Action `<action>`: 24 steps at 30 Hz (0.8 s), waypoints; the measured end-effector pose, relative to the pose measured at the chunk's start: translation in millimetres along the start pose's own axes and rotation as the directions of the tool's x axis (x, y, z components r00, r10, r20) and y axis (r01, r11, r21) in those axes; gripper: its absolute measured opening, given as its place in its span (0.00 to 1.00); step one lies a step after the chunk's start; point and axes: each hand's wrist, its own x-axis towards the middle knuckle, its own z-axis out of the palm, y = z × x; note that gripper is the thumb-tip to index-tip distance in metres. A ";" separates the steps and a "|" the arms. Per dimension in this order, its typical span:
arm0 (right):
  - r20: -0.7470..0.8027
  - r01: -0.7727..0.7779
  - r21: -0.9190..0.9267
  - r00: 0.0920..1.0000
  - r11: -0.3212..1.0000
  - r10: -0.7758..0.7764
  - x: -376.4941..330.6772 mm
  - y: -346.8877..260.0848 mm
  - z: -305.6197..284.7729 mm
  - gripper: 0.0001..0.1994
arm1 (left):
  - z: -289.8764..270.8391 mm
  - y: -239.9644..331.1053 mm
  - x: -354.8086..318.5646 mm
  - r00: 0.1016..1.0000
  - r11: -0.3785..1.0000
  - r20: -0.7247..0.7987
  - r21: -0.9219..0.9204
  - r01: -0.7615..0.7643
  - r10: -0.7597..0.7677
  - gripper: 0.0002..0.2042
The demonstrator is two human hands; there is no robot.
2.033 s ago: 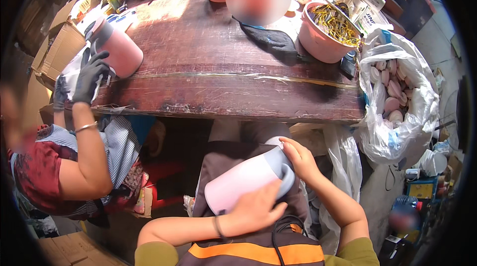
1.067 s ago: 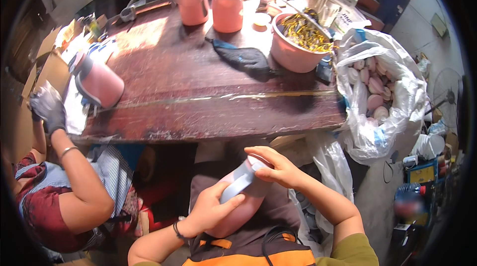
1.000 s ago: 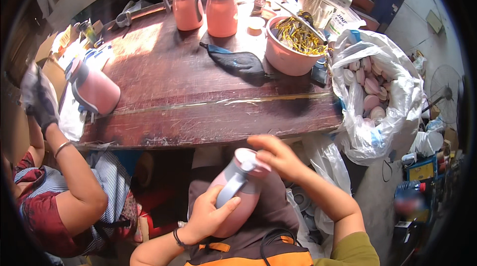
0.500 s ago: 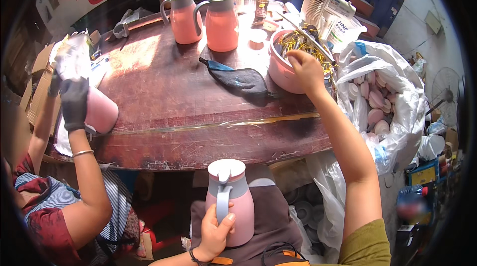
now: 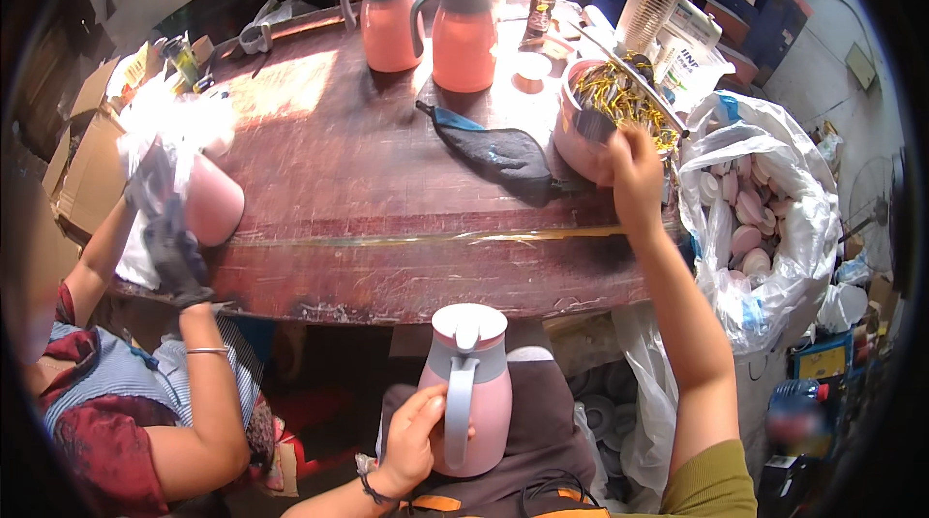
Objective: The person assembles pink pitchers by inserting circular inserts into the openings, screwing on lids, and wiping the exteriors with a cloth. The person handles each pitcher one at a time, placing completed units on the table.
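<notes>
A pink vacuum jug (image 5: 489, 402) with a grey collar and white lid stands upright on my lap. My left hand (image 5: 416, 436) is closed round its grey handle. Over the near side of a pink tub (image 5: 579, 152), my right hand (image 5: 634, 174) has its fingers pinched together. A small dark tag (image 5: 593, 125), smeared by motion, shows at those fingertips. Gold and black strings (image 5: 624, 97) fill the tub in a tangle.
Two coral jugs (image 5: 464, 48) stand at the back of the wooden table (image 5: 339, 169), with a dark cloth sleeve (image 5: 494, 150) nearer. A bag of pink lids (image 5: 750, 208) is at right. At left, a co-worker's gloved hands (image 5: 174, 237) handle another pink jug (image 5: 215, 203) and plastic wrap.
My right hand has come down and back at the tub's near side, and a dark tag now shows at it. My left hand still grips the jug. The whole view has shifted slightly.
</notes>
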 end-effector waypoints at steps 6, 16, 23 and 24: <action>0.541 -0.314 -0.188 0.758 0.931 0.365 -199.1 -16.2 -11.4 0.07 | -18.2 6.8 15.9 0.959 0.898 0.269 0.396 -0.191 0.085 0.18; 0.571 -0.507 0.058 0.723 0.860 0.388 -254.2 -29.2 -4.4 0.07 | -16.6 26.7 6.3 0.967 0.577 0.253 0.795 -0.187 -0.035 0.10; 0.793 -0.957 0.262 0.288 0.127 0.536 -253.5 -17.0 -25.6 0.07 | -24.6 41.5 -7.4 0.920 0.972 0.372 0.140 -0.187 0.123 0.08; 0.825 -0.961 0.272 0.256 0.044 0.504 -259.3 -19.9 -21.5 0.08 | -23.7 41.1 -8.4 0.901 0.978 0.421 0.120 -0.173 0.108 0.08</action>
